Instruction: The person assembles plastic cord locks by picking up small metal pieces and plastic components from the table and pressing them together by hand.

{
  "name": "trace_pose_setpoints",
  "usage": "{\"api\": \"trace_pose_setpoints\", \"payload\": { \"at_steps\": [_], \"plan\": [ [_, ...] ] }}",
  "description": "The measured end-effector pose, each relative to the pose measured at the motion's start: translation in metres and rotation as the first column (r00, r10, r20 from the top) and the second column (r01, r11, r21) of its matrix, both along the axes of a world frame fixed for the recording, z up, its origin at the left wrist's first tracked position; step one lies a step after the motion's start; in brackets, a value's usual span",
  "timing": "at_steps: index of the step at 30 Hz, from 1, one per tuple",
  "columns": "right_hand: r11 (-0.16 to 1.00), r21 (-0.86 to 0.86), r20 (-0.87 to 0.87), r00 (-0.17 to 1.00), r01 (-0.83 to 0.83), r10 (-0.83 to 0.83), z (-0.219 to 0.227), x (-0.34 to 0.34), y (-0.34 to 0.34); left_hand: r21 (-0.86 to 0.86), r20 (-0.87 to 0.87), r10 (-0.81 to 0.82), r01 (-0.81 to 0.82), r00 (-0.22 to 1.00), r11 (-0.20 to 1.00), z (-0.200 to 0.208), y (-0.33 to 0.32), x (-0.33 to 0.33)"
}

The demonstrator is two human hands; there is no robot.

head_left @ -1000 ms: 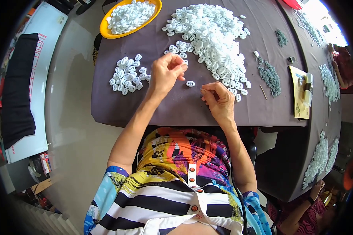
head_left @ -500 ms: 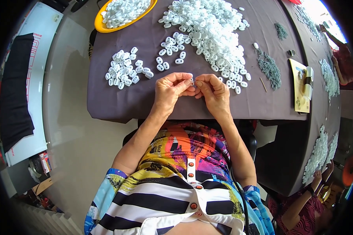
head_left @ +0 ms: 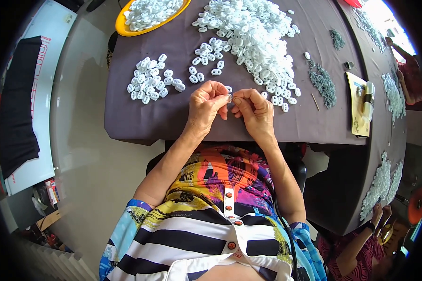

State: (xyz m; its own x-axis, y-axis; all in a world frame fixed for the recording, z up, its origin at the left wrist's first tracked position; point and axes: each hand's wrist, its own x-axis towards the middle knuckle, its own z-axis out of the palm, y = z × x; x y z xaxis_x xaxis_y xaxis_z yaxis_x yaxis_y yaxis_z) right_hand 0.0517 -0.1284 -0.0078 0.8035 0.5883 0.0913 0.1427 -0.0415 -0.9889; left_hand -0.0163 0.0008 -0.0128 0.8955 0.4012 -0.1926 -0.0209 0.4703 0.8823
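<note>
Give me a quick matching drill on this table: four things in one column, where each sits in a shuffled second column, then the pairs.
Things:
1. orange bowl
2. small white pile
3. grey metal pieces
4. yellow card

Places:
A. near the table's right edge
B. far left corner, full of white parts
C. just right of the big white heap
D. left of the left hand

Pairs: 1-B, 2-D, 3-C, 4-A
</note>
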Motion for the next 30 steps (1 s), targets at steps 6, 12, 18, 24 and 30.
{"api": "trace_pose_setpoints", "payload": {
  "at_steps": [6,12,18,24,30],
  "plan": [
    [0.999,0.013,0.132,0.991,-0.034,0.032,-0.0011,0.0007,-0.0003,-0.068,-0.077,-0.059,0.054,0.995,0.996,0.0025,-0.0007,-0.0025],
    [1.0,0.022,0.025,1.0,-0.012,0.011,0.0002,0.0,-0.0004,0.094,0.002,-0.056,0.055,0.998,0.994,0.0024,-0.0051,-0.0054],
    [1.0,0.012,-0.057,0.998,0.024,-0.024,0.0025,-0.0008,-0.0004,0.074,-0.077,0.007,-0.002,0.997,0.997,0.0005,-0.0056,-0.0036],
    [1.0,-0.008,-0.047,0.999,-0.006,0.005,-0.0005,0.0012,-0.0002,0.076,-0.07,-0.012,0.017,0.997,0.997,0.0052,-0.0058,-0.0031],
    [1.0,-0.027,-0.042,0.999,-0.011,0.01,0.0016,0.0019,0.0003,0.168,-0.061,-0.01,0.02,0.998,0.986,0.0018,-0.0073,-0.0035]
  ]
}}
